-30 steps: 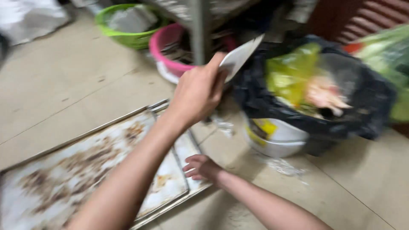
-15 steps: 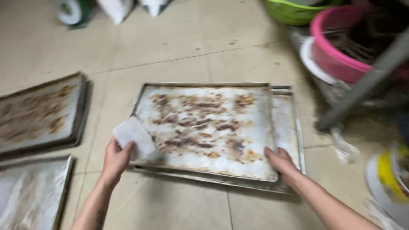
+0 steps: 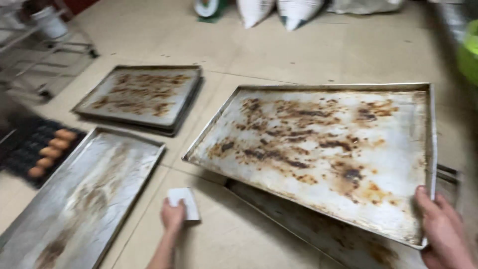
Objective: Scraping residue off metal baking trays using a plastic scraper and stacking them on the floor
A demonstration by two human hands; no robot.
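I hold a big metal baking tray [image 3: 318, 149] with my right hand [image 3: 443, 234]. The tray is a long rectangle, and its long side runs from left to right in front of me. It is tilted: the edge close to me is lifted up off the floor [image 3: 308, 50], and it leans over another tray [image 3: 318, 234] that lies flat under it. The tray I hold is covered in brown, burnt spots. My right hand is at the bottom right corner, with my fingers curled shut around the rim and my thumb on top. My right arm comes in from the lower right. My left hand [image 3: 173, 215] is low, near the floor, just left of the lifted tray. My left arm comes straight up from the bottom edge. This hand is closed on a small white scraper [image 3: 184, 201], which sticks out above my fingers. Two more dirty trays lie flat on the floor to my left, one near me [image 3: 84, 194] and one farther away [image 3: 142, 94].
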